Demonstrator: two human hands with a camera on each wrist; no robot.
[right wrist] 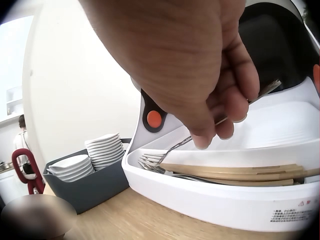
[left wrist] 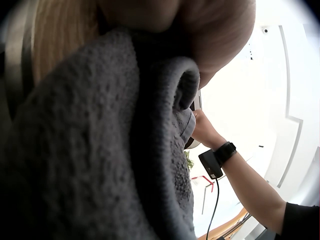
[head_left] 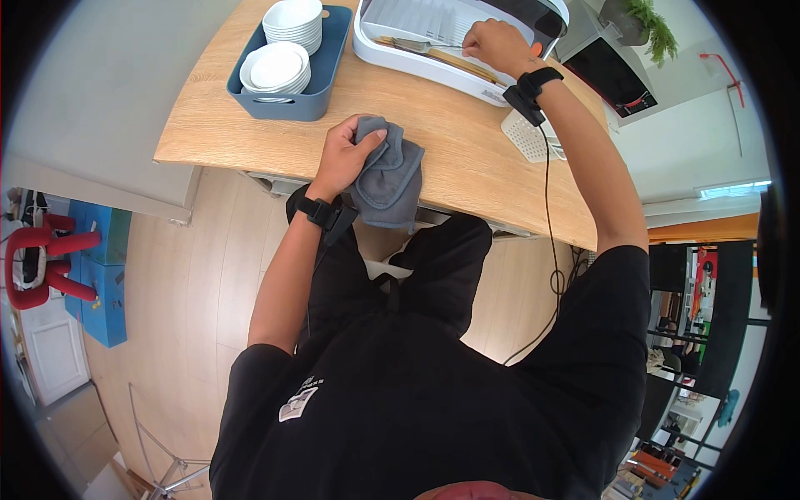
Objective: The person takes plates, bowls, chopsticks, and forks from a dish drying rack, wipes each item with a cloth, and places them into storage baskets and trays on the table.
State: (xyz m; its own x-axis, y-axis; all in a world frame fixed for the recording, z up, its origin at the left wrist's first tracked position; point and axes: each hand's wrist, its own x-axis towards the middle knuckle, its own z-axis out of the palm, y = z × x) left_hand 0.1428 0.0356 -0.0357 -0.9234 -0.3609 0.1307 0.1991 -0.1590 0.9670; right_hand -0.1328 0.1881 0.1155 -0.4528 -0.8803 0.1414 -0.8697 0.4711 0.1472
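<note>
In the head view my left hand grips a folded grey cloth at the table's front edge. The cloth fills much of the left wrist view, its hemmed fold close to the camera. My right hand is over the front of a white dish storage box with its lid up. Between thumb and fingers it pinches a metal fork, tines low in the box's front trough. Wooden chopsticks and more metal cutlery lie in that trough, below the hand.
Left of the box, a blue-grey bin holds stacks of white bowls. A white perforated basket sits right of the box, near my right forearm. A cable hangs from the right wrist camera.
</note>
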